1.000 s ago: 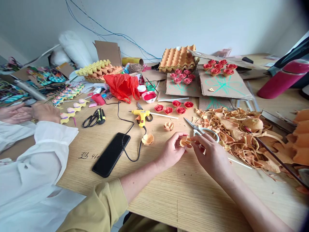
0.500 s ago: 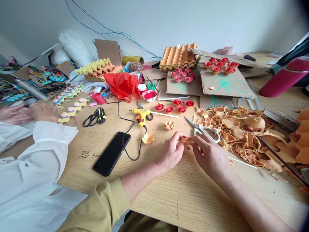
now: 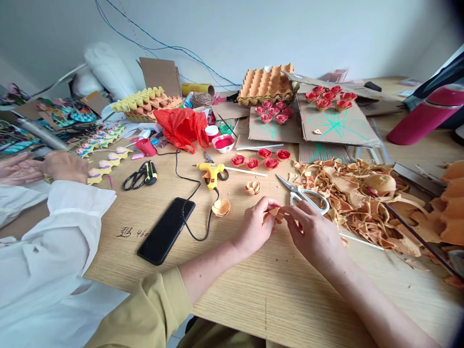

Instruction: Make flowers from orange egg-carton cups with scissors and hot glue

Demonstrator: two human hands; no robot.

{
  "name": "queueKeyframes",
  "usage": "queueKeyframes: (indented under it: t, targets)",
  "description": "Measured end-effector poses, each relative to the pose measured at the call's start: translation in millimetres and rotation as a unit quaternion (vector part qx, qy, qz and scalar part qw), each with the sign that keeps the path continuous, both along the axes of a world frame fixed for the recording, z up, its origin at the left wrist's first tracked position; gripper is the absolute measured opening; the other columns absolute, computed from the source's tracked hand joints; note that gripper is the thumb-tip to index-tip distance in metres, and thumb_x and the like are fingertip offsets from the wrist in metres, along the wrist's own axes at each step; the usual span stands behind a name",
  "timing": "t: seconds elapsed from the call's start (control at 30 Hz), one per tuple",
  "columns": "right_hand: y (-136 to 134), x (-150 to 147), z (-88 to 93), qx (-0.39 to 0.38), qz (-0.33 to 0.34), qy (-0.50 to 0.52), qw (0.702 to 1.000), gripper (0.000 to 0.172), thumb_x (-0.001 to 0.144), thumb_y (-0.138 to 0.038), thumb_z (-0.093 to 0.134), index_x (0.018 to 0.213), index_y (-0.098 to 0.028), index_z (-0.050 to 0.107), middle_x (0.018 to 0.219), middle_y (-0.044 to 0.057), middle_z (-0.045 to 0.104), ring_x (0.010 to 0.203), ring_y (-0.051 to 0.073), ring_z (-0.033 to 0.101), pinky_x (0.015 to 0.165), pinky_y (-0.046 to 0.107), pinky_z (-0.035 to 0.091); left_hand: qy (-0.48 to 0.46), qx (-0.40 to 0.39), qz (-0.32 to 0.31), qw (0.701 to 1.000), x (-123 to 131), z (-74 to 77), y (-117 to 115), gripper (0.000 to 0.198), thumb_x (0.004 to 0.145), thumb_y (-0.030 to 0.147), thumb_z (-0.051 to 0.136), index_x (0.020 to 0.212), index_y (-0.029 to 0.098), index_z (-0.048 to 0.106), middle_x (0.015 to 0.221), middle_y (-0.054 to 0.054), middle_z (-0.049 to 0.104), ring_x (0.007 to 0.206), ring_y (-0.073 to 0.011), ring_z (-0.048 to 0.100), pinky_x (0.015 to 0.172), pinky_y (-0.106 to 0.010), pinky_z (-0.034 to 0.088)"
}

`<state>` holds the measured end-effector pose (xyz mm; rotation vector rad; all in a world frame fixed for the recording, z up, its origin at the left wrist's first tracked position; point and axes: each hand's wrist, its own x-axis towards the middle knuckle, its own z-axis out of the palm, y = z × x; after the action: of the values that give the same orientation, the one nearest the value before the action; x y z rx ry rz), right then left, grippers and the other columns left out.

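Between my two hands is a small piece of orange egg carton, partly covered by fingers. My left hand pinches its left side, and the fingers of my right hand are closed on its right side. White-handled scissors lie just beyond my right hand. Past my left hand stand a layered carton flower and an open carton cup. A yellow glue gun rests further back, its black cord looping toward a phone.
A heap of carton scraps spreads on the right, near a pink bottle. Red flowers and a bowl of red paint sit at the back. At left, a person in white sleeves works beside painted carton strips.
The view has shifted very slightly. Both my hands stay on the carton piece, with the right fingers moved a little along it.
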<state>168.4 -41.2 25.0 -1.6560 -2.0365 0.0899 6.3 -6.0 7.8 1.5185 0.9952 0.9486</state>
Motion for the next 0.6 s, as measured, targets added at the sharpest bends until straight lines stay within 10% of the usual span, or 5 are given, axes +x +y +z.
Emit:
queueKeyframes:
  t: [0.6]
  targets:
    - [2.0,4.3,-0.8,0.074,0.044,-0.055,0.995,0.025,0.100,-0.020,0.048,0.105,-0.023,0.072,0.083,0.003,0.059,0.060,0.014,0.053,0.046,0.023,0.027,-0.074,-0.046,0.006,0.996,1.8,0.3,3.5,0.011,0.093,0.025,0.065,0.095,0.016,0.058,0.085,-0.005,0.073,0.072,-0.0133,0.073,0.062,-0.021,0.058]
